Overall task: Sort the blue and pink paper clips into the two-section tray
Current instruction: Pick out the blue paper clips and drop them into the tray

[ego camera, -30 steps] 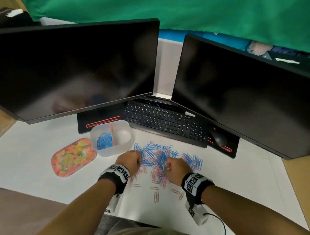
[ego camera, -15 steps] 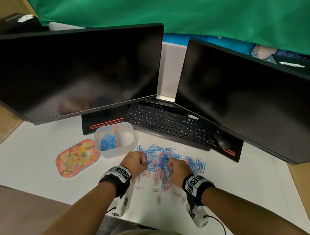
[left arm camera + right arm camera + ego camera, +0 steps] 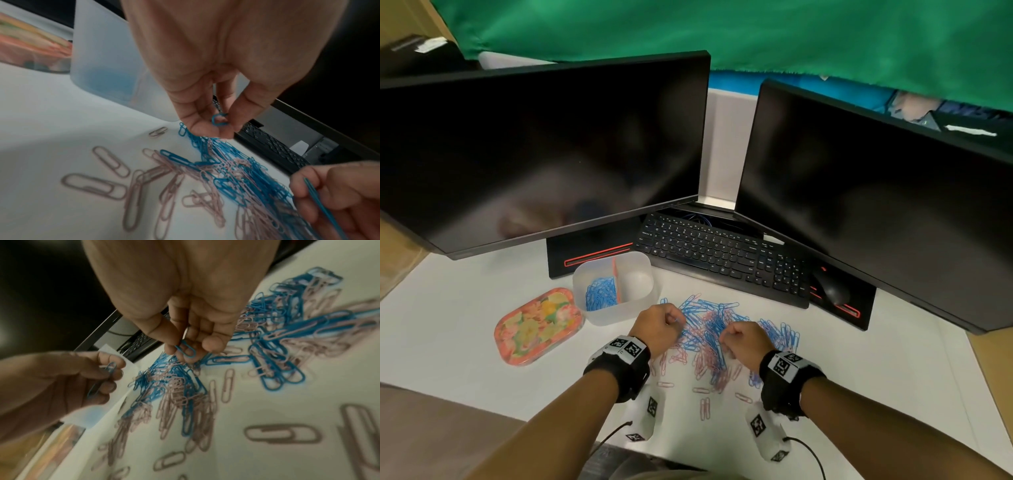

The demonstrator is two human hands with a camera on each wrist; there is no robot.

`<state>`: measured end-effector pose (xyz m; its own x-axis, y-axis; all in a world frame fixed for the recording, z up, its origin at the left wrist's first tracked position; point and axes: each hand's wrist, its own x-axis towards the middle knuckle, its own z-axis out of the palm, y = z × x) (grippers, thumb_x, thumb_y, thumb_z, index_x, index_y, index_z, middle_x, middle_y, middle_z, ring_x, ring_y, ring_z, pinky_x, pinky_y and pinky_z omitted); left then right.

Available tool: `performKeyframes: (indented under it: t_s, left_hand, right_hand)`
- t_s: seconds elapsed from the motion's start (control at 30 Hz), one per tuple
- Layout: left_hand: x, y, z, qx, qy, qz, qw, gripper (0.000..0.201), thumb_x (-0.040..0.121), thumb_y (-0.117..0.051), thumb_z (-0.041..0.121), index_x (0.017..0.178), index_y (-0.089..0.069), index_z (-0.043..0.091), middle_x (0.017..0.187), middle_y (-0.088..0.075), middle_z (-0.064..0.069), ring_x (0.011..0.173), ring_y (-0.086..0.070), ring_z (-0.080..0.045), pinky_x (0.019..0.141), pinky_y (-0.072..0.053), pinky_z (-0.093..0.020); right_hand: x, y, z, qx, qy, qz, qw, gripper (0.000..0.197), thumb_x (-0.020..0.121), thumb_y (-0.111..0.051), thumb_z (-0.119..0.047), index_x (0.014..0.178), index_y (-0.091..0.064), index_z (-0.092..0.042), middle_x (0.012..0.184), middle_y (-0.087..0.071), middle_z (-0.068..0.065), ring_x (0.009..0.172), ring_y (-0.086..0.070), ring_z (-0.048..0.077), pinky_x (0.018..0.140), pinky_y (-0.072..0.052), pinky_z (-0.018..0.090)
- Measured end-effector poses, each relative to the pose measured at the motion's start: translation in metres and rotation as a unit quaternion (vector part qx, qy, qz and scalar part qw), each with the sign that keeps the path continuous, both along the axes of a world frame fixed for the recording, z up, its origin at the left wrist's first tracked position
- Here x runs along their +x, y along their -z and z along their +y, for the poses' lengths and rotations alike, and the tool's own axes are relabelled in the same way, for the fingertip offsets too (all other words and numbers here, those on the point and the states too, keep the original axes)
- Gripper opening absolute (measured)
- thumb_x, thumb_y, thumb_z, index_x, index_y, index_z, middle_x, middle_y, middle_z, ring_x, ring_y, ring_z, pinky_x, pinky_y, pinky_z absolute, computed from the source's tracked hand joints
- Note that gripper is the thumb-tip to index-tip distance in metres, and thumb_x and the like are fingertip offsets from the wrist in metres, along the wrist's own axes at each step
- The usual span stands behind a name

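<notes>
White desk surface (image 3: 859, 394), matte, in front of two dark monitors, carries a translucent frosted plastic two-section tray (image 3: 616, 308) w/ rounded corners — its left section holds a heap of blue clips, its right section looks bare, so approx. a small part is done, no pink sorted yet. Most of the thin, glossy coated-wire blue and pink paper clips (image 3: 709, 329) lie tangled just right of the tray (loose pink ones nearer the person). Left hand (image 3: 657, 329) and right hand (image 3: 744, 341) each pinch a blue clip between curled thumb and fingertips above the pile.
</notes>
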<state>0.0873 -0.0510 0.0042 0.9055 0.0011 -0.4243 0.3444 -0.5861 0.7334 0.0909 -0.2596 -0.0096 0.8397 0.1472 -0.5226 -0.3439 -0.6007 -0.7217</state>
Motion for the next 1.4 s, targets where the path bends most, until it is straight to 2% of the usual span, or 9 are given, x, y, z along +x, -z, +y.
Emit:
performKeyframes:
  t_s: [0.13, 0.27, 0.37, 0.47, 0.53, 0.6, 0.7, 1.1, 1.4]
  left_hand:
    - [0.002, -0.003, 0.0, -0.127, -0.063, 0.051, 0.989, 0.02, 0.089, -0.05, -0.003, 0.088, -0.066, 0.01, 0.082, -0.07, -0.01, 0.065, -0.061, -0.017, 0.055, -0.051, -0.022]
    - [0.002, -0.008, 0.002, -0.285, -0.095, 0.124, 0.946, 0.035, 0.085, -0.047, -0.02, 0.109, -0.06, 0.003, 0.096, -0.069, -0.021, 0.08, -0.068, -0.027, 0.077, -0.058, -0.031]
    - [0.002, -0.004, 0.004, -0.299, -0.097, 0.131, 0.94, 0.034, 0.083, -0.047, -0.019, 0.105, -0.063, 0.003, 0.09, -0.068, -0.016, 0.079, -0.065, -0.026, 0.075, -0.057, -0.033]
    - [0.002, 0.0, 0.003, -0.212, -0.093, 0.105, 0.967, 0.021, 0.085, -0.052, -0.004, 0.091, -0.068, 0.008, 0.079, -0.063, -0.006, 0.057, -0.05, -0.013, 0.054, -0.045, -0.022]
    - [0.003, 0.004, 0.004, -0.139, -0.086, 0.067, 0.984, 0.014, 0.086, -0.058, 0.004, 0.086, -0.071, 0.01, 0.078, -0.066, 0.0, 0.06, -0.051, -0.011, 0.058, -0.043, -0.021]
    - [0.003, 0.007, 0.005, -0.099, -0.083, 0.029, 0.991, 0.013, 0.086, -0.062, 0.008, 0.078, -0.069, 0.015, 0.075, -0.066, 0.002, 0.067, -0.055, -0.011, 0.065, -0.044, -0.021]
    - [0.001, 0.014, 0.011, -0.059, -0.096, 0.015, 0.994, 0.016, 0.084, -0.065, 0.009, 0.073, -0.067, 0.02, 0.076, -0.067, 0.003, 0.073, -0.059, -0.014, 0.073, -0.046, -0.022]
    - [-0.003, 0.017, 0.006, 0.152, 0.042, 0.009, 0.987, 0.006, 0.079, -0.069, 0.025, 0.081, -0.065, 0.029, 0.092, -0.067, 0.009, 0.088, -0.062, -0.015, 0.085, -0.051, -0.027]
    - [-0.003, 0.012, 0.003, 0.224, 0.095, 0.0, 0.97, 0.013, 0.084, -0.054, 0.016, 0.081, -0.064, 0.024, 0.092, -0.067, 0.002, 0.082, -0.059, -0.02, 0.074, -0.05, -0.028]
  right_hand:
    - [0.002, -0.008, -0.005, 0.112, 0.073, 0.083, 0.988, 0.023, 0.09, -0.045, 0.001, 0.093, -0.067, -0.004, 0.075, -0.067, 0.01, 0.055, -0.054, 0.015, 0.048, -0.043, 0.021]
    - [0.003, -0.008, -0.01, 0.201, 0.107, 0.151, 0.962, 0.025, 0.091, -0.049, 0.005, 0.109, -0.063, -0.004, 0.093, -0.071, 0.017, 0.068, -0.065, 0.021, 0.067, -0.056, 0.032]
    - [0.003, -0.012, -0.01, 0.217, 0.128, 0.162, 0.954, 0.028, 0.091, -0.044, 0.009, 0.105, -0.064, -0.003, 0.091, -0.069, 0.018, 0.072, -0.065, 0.024, 0.068, -0.058, 0.032]
    - [0.005, -0.009, -0.008, 0.201, 0.179, 0.167, 0.949, 0.024, 0.084, -0.039, 0.006, 0.087, -0.061, -0.004, 0.068, -0.052, 0.01, 0.052, -0.045, 0.018, 0.048, -0.038, 0.026]
    - [0.008, -0.007, -0.006, 0.138, 0.157, 0.148, 0.967, 0.012, 0.084, -0.046, -0.006, 0.076, -0.054, -0.009, 0.06, -0.037, 0.003, 0.047, -0.029, 0.014, 0.049, -0.022, 0.024]
    - [0.007, -0.007, -0.003, 0.021, 0.051, 0.088, 0.995, 0.011, 0.084, -0.058, -0.016, 0.074, -0.056, -0.013, 0.063, -0.045, -0.002, 0.053, -0.043, 0.014, 0.055, -0.031, 0.022]
    - [-0.001, -0.007, 0.004, -0.106, -0.037, -0.002, 0.994, 0.01, 0.081, -0.059, -0.005, 0.081, -0.065, -0.012, 0.09, -0.063, -0.005, 0.091, -0.059, 0.012, 0.078, -0.047, 0.024]
    - [-0.01, -0.005, 0.023, -0.2, -0.133, -0.057, 0.969, 0.029, 0.078, -0.05, 0.011, 0.095, -0.057, -0.011, 0.091, -0.061, 0.006, 0.077, -0.06, 0.023, 0.066, -0.052, 0.029]
    - [-0.015, -0.008, 0.018, -0.195, -0.135, -0.055, 0.97, 0.022, 0.079, -0.058, 0.001, 0.093, -0.052, -0.016, 0.089, -0.056, 0.0, 0.077, -0.056, 0.019, 0.063, -0.045, 0.025]
